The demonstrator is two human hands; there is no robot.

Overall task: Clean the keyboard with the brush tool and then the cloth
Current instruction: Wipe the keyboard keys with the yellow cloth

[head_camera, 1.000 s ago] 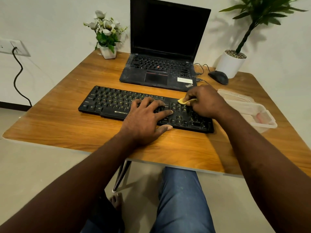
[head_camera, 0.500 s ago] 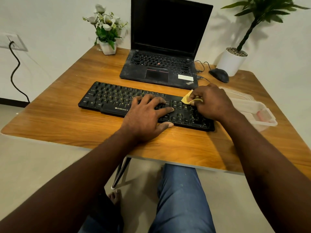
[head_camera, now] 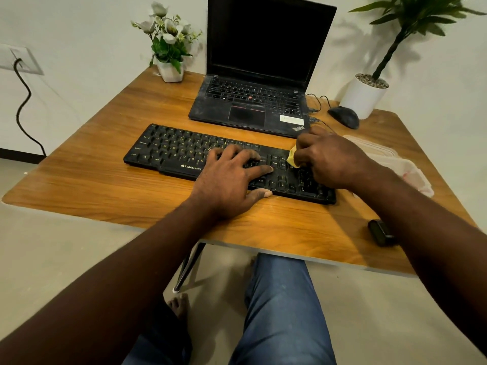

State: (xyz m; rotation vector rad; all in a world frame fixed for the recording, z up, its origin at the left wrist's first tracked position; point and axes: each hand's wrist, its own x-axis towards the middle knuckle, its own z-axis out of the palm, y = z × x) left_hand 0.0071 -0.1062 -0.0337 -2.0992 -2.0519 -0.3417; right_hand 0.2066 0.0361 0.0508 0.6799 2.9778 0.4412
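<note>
Nearest, the left hand [head_camera: 232, 177] lies flat, fingers spread, on the middle of a long black plastic keyboard [head_camera: 174, 151], likely pinning this light, stiff board to the wooden table [head_camera: 105, 185]. Just to its right and slightly farther, the right hand [head_camera: 329, 159] curls around a small soft yellow cloth [head_camera: 292, 159] pressed against the right-side keys. Being limp, the cloth probably handles best wadded in the fingertips. Beyond both hands sits an open black laptop [head_camera: 253, 101].

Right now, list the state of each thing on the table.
Black laptop: lid open, screen dark.
Black Zebronics keyboard: flat on the wooden table, held down.
Yellow cloth: bunched, against the keys.
Left grip: flat, pressing the keyboard.
Right grip: holding the cloth.
</note>
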